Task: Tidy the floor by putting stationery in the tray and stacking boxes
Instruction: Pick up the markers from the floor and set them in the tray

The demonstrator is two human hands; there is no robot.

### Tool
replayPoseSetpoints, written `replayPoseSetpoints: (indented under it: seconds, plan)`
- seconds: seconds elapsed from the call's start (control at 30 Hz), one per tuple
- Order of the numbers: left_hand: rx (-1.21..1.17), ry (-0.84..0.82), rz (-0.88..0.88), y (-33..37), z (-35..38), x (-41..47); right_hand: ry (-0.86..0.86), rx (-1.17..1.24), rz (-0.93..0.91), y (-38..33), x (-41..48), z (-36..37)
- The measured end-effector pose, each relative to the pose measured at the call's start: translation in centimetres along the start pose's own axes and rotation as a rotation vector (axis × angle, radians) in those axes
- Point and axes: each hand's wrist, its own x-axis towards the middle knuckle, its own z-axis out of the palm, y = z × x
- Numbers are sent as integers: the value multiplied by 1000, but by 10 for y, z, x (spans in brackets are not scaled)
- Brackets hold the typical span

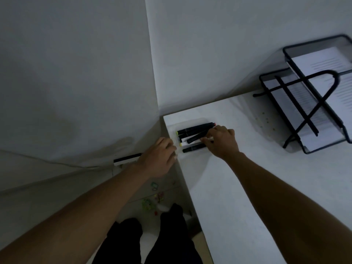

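Head view: right hand point(222, 141) pinches a black marker point(197, 137) over the clear tray point(171, 126) at the desk point(247, 187) corner, while left hand point(159, 158) curls on the tray's near edge, steadying it. Best laid parallel to the markers point(194, 128) already inside. More stationery, small clips point(152, 199), lies on the floor below the tray.

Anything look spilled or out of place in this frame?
Yes: small colourful clips lie scattered on the floor beside the white table, near the person's feet. In the clear tray, one black marker lies askew across the others.
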Motion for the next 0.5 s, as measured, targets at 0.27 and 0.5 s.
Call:
replayPoseSetpoints:
  seconds: [0.27, 0.5]
  plan:
    - [-18, -28, -94, -20, -1, -49, 34, -21, 8, -26, -9, 7]
    - [-51, -16, -137, -13, 0, -62, 26, -87, -24, -41, 4, 2]
